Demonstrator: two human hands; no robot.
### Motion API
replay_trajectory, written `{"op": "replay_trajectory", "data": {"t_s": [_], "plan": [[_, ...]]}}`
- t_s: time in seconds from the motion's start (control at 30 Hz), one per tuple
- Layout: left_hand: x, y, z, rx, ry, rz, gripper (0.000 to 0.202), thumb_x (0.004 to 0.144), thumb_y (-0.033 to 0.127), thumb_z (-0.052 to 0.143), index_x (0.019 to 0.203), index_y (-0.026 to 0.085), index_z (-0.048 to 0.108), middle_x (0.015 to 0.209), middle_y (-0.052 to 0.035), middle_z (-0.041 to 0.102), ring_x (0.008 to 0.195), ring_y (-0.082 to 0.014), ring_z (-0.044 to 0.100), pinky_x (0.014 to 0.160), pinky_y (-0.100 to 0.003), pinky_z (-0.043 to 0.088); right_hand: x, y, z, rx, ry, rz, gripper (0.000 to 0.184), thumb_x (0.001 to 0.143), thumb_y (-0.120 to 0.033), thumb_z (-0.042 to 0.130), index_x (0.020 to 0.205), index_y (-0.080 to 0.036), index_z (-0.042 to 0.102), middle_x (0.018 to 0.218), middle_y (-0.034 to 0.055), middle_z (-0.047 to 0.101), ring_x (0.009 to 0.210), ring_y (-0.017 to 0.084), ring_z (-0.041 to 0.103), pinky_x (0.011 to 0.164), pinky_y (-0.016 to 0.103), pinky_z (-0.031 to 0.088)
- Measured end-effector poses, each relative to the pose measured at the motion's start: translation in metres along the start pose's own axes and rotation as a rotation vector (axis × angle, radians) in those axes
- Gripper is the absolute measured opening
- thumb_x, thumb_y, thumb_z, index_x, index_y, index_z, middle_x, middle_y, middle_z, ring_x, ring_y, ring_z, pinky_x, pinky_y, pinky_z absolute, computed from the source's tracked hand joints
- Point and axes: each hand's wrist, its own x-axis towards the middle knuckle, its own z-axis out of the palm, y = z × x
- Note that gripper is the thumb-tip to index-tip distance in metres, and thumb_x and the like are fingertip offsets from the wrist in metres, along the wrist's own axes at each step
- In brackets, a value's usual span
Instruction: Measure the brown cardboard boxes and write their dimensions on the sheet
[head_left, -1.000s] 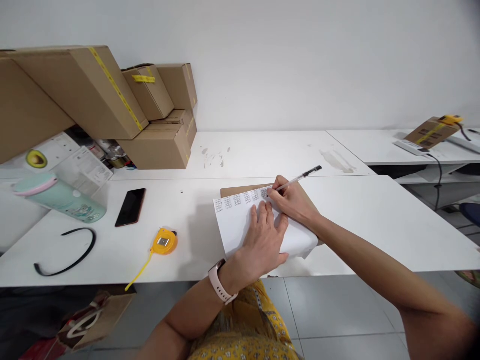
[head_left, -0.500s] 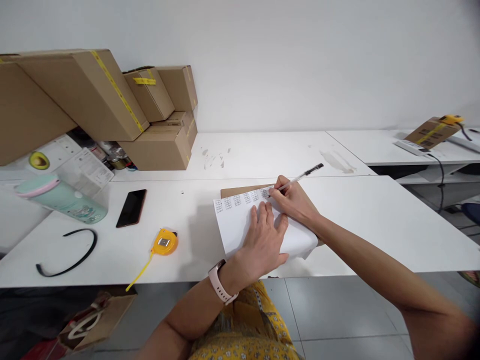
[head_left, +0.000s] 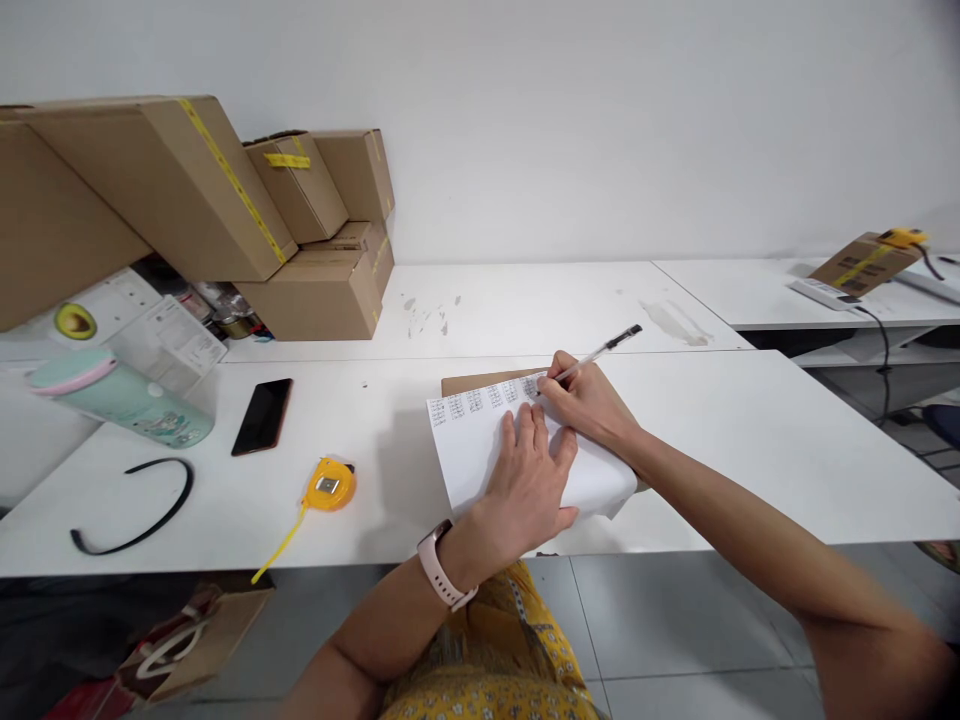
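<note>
A white sheet of paper [head_left: 469, 445] with small handwritten entries along its top lies on a brown cardboard piece [head_left: 480, 381] on the white table [head_left: 750, 440]. My left hand [head_left: 529, 480] lies flat on the sheet, fingers stretched out, a pale watch on the wrist. My right hand [head_left: 589, 400] pinches a clear pen [head_left: 600, 353] with a black cap, its tip touching the sheet's top right.
Left of the sheet lie a yellow tape measure [head_left: 326, 485], a black phone [head_left: 262, 416], a black curved band [head_left: 135, 505] and a mint bottle [head_left: 120, 398] on its side. Cardboard boxes [head_left: 225, 200] are stacked at the back left. A second table [head_left: 757, 290] at right carries a small box.
Nothing has visibly moved apart from a slight shift of the pen and the camera; both hands stay on the sheet.
</note>
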Motion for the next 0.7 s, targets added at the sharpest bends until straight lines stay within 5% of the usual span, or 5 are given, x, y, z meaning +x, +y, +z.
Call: {"op": "replay_trajectory", "data": {"t_s": [0.7], "plan": [[-0.001,-0.001,-0.004,-0.001,-0.023,0.006,0.091,0.085,0.062,0.067,0.152,0.008,0.038,0.158,-0.0328,0.035,0.149,-0.0483,0.028,0.119,-0.061,0.024,0.001,0.004,0.0,0.031,0.001,0.005,0.019,0.083,-0.032,0.054,0.073,-0.024,0.04,0.057,-0.0055,0.037,0.055,0.013,0.035,0.052,0.029,0.027]]}}
